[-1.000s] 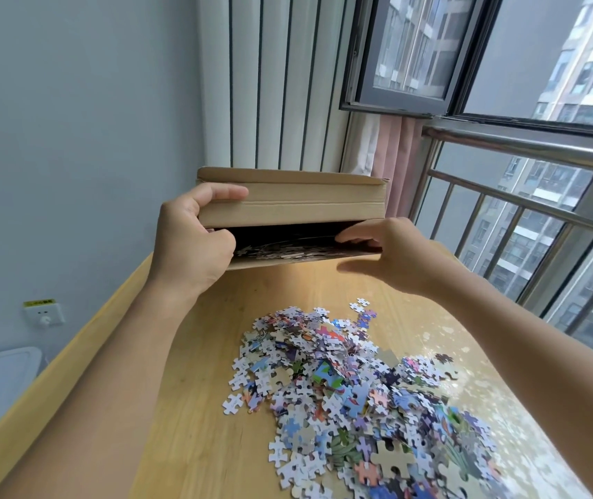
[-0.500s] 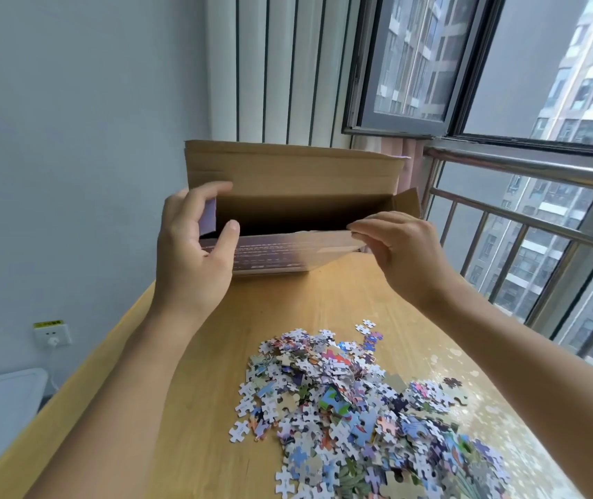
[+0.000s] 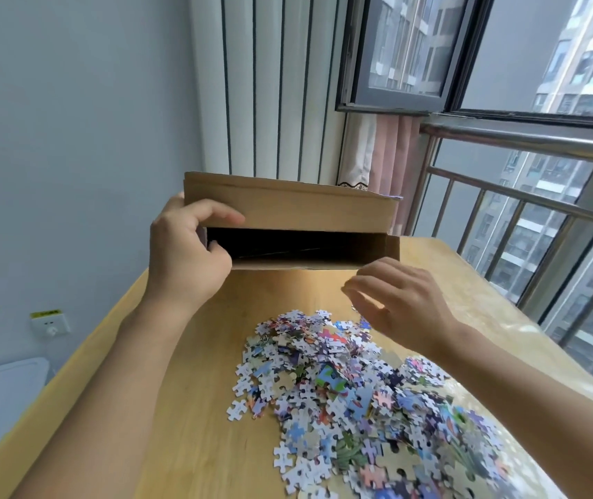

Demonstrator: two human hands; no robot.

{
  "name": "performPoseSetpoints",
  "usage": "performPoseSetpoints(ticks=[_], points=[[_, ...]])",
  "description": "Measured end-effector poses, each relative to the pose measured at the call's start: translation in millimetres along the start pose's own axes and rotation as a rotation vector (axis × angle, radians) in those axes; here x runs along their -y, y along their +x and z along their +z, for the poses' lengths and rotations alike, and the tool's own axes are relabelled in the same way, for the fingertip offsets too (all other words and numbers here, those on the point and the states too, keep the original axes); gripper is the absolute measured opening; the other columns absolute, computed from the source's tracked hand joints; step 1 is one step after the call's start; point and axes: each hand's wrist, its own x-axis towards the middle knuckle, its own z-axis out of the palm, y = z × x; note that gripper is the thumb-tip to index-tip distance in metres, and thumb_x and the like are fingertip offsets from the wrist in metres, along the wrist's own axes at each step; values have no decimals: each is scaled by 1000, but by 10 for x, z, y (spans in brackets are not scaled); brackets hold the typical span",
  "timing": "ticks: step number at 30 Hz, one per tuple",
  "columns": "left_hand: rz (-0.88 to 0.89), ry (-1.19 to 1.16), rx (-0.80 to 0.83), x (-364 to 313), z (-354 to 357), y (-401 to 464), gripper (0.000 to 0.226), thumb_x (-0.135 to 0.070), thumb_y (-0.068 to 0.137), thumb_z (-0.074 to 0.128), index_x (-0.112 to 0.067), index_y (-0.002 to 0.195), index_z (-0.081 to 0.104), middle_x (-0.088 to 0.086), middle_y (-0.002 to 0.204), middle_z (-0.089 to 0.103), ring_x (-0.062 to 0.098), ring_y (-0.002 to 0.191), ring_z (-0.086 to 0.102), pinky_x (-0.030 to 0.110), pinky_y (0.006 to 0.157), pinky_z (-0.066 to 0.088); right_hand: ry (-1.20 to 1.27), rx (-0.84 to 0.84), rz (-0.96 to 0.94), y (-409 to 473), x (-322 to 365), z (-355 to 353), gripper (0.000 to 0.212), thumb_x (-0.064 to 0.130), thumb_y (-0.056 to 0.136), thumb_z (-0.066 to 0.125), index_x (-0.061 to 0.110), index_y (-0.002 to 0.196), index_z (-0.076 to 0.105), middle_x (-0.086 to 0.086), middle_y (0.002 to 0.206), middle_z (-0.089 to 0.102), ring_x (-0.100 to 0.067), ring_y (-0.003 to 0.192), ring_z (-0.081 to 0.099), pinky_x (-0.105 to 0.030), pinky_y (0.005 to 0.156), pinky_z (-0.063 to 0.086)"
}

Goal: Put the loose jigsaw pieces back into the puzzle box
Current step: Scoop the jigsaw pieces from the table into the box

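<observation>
Left hand grips the puzzle box at centre frame, right hand loose and empty above the jigsaw pieces: a one-handed hold could tip its open mouth and spill pieces onto the worktop.

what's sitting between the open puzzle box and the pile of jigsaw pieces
Only bare wooden table, seen in the head view; the right hand hovers above its right side.
</observation>
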Motion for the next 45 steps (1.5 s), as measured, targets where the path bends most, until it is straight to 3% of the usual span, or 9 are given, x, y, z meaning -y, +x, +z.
performPoseSetpoints(ticks=[4, 7, 10, 14, 21, 26, 29, 36, 45], points=[[-17, -22, -38, 13, 38, -4, 52, 16, 78, 56, -30, 93, 75, 19, 118, 60, 0, 76, 60, 4, 64, 41, 91, 285, 410, -181, -146, 167, 19, 24, 96, 60, 19, 106, 75, 1, 106, 74, -16, 91, 68, -37, 81, 59], [-55, -29, -44, 38, 84, -5, 50, 11, 80, 55, -33, 93, 75, 17, 120, 61, 38, 114, 61, 37, 95, 54, 292, 568, 1039, -225, -468, 406, 48, 26, 104, 49, 9, 148, 45, -11, 153, 46, -27, 139, 44, -38, 113, 35], [-89, -42, -9, 14, 102, -33, 50, 9, 82, 53, -35, 91, 75, 13, 117, 63, 52, 124, 49, 47, 101, 51, 549, 791, 1191, -249, -556, 581, 52, 24, 107, 44, 0, 152, 35, -18, 158, 36, -34, 143, 39, -42, 119, 32], [-119, -29, 31, 27, 133, -56, 49, 10, 83, 52, -32, 92, 76, 3, 106, 64, 46, 122, 54, 25, 82, 49, 633, 911, 1082, -143, -389, 558, 48, 31, 106, 49, 6, 146, 47, -8, 150, 49, -27, 135, 48, -35, 114, 37], [-164, 0, 19, 26, 174, -79, 53, 12, 76, 49, -34, 85, 73, 2, 114, 66, 17, 68, 49, 19, 60, 40, 516, 873, 839, 88, -134, 365, 60, 55, 89, 67, 26, 140, 56, 0, 140, 59, -19, 122, 58, -33, 101, 44], [-176, -9, 23, 35, 185, -71, 52, 13, 74, 51, -33, 84, 74, -5, 101, 66, 40, 105, 65, 31, 82, 54, 539, 1002, 872, 275, -44, 635, 93, 82, 82, 50, 35, 158, 24, 4, 165, 26, -25, 150, 28, -44, 120, 23], [-167, -15, 26, 17, 162, -72, 53, 13, 73, 50, -34, 82, 73, -10, 97, 64, 29, 109, 64, 36, 90, 56, 642, 1151, 850, 396, 105, 786, 109, 97, 65, 48, 46, 157, 17, 5, 166, 23, -28, 152, 21, -55, 122, 19], [-169, -21, 14, 48, 146, -73, 52, 14, 72, 51, -31, 85, 74, -2, 106, 68, 17, 105, 61, 33, 95, 53, 312, 1353, 469, 559, 310, 631, 126, 71, 52, 86, 46, 155, 19, 8, 161, 27, -25, 146, 33, -52, 114, 35], [-162, -40, 28, 49, 150, -55, 49, 12, 74, 56, -33, 85, 73, 0, 111, 71, 19, 115, 61, 33, 97, 54, 312, 1150, 481, 270, 187, 338, 84, 52, 70, 85, 41, 143, 45, 5, 143, 54, -23, 124, 55, -44, 105, 46]])
